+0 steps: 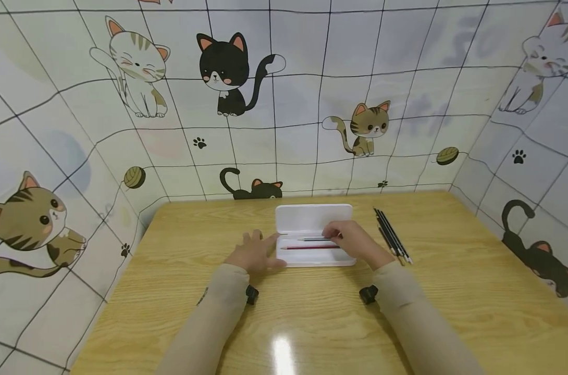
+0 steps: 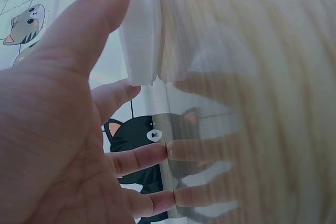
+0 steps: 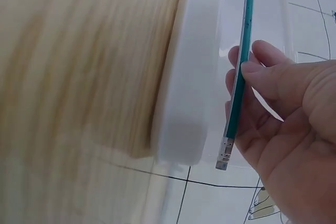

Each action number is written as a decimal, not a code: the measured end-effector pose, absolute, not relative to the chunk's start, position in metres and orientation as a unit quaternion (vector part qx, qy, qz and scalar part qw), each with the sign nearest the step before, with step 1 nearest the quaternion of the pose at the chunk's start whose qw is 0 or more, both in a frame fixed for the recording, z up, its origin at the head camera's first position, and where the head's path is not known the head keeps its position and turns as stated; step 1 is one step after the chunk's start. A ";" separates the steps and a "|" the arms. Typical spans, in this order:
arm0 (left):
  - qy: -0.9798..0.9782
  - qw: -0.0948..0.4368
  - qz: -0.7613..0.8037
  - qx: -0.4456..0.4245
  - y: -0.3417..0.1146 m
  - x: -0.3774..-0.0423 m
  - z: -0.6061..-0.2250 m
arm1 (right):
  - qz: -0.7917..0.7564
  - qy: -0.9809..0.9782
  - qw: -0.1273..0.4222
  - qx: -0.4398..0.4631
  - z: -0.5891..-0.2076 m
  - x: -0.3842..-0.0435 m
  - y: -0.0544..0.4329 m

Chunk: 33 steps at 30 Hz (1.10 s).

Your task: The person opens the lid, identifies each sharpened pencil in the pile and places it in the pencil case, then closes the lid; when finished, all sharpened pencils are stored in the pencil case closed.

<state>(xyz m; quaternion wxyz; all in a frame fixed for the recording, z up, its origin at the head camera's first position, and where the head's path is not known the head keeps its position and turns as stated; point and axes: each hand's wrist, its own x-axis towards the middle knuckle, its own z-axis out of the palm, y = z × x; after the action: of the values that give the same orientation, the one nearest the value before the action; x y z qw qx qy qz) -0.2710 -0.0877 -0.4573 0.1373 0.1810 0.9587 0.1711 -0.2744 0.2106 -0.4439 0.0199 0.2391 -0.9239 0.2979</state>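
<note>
A white pencil case (image 1: pixel 312 259) lies with its lid (image 1: pixel 313 216) raised at the back. My left hand (image 1: pixel 253 253) is spread at its left end; in the left wrist view the thumb (image 2: pixel 107 9) lies along the front edge and a fingertip touches the end. Between thumb and fingers, my right hand (image 1: pixel 354 240) pinches a green pencil (image 3: pixel 242 61) with a metal-banded eraser end, over the case's right part. A red pencil (image 1: pixel 307 247) lies lengthwise inside the case, in front of the green one.
Several dark pencils (image 1: pixel 393 234) lie in a loose bundle on the wooden table (image 1: pixel 209 224), to the right of the case. A cat-printed cloth wall (image 1: pixel 298 146) stands behind the table and along its sides.
</note>
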 end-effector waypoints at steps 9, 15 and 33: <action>0.961 0.137 0.161 0.178 -0.088 -0.273 -0.459 | 0.276 -0.927 0.004 0.253 -0.442 -0.280 0.203; 0.962 0.139 0.161 0.173 -0.087 -0.274 -0.458 | 0.251 -0.930 -0.013 0.267 -0.442 -0.283 0.193; 0.966 0.137 0.145 0.166 -0.084 -0.275 -0.459 | 0.205 -0.928 -0.003 0.313 -0.446 -0.286 0.175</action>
<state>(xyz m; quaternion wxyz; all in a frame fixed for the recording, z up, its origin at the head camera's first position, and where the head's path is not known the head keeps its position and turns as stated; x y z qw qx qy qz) -0.2750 -0.0843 -0.4592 0.1374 0.1659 0.9657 0.1450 -0.2855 0.1755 -0.4458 -0.0027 0.3126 -0.9276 0.2046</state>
